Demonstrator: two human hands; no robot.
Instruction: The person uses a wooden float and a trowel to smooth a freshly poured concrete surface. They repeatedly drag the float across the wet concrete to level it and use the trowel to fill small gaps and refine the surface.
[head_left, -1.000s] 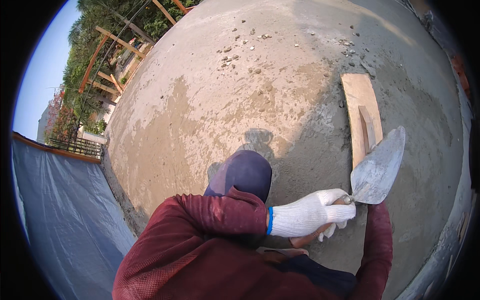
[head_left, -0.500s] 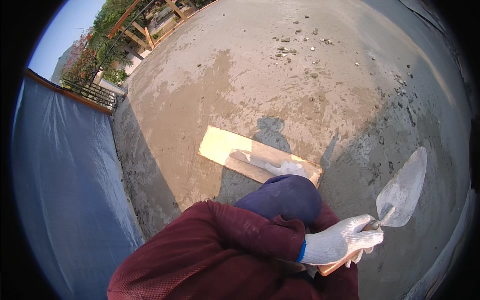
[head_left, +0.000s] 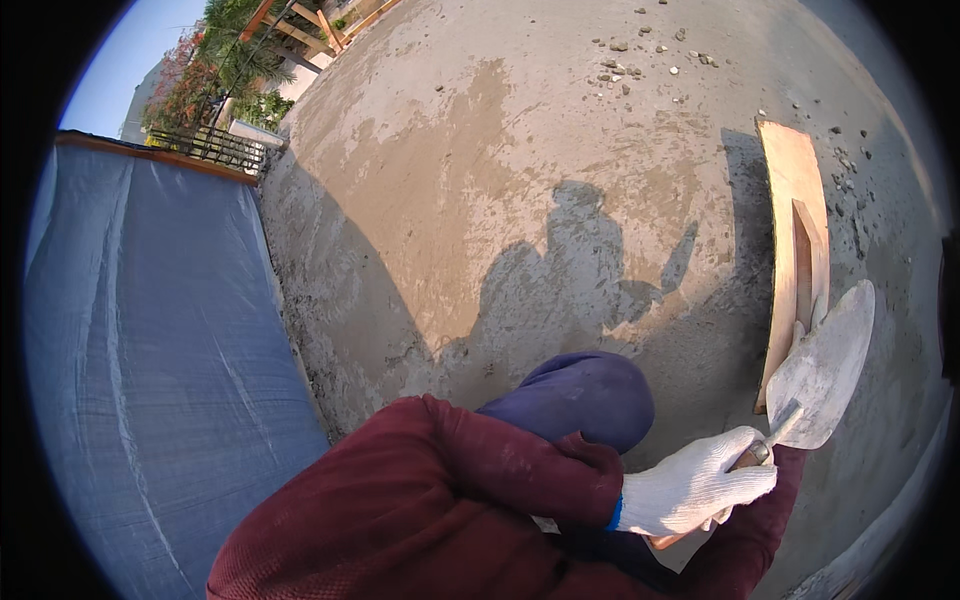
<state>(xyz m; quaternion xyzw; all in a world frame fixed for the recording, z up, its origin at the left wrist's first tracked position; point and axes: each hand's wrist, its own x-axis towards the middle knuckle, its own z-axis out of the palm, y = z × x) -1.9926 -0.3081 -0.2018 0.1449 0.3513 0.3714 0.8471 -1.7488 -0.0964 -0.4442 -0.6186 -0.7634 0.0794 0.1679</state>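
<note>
My left hand (head_left: 695, 482), in a white knit glove, is closed around the wooden handle of a pointed masonry trowel (head_left: 826, 372). The trowel's blade tilts up to the right, raised above the floor. Beyond it a long wooden float (head_left: 792, 165) stands off to the right, pointing away from me, its grip facing up. Gloved fingers of my right hand (head_left: 798, 334) show at the near end of that grip, wrapped on it; the trowel blade hides most of this hand. Wet grey concrete (head_left: 450, 220) spreads in front, its surface rough and patchy.
My bent knee (head_left: 575, 395) is in front of me at the middle. A blue sheet (head_left: 170, 340) covers a low wall on the left. Small stones (head_left: 620, 70) lie scattered at the far right. Wooden framing (head_left: 300, 30) and plants border the far left.
The wooden float has swung from the middle to the right, turning from crosswise to pointing away, with my right hand on it. The trowel stays in my left hand, and the view has shifted slightly.
</note>
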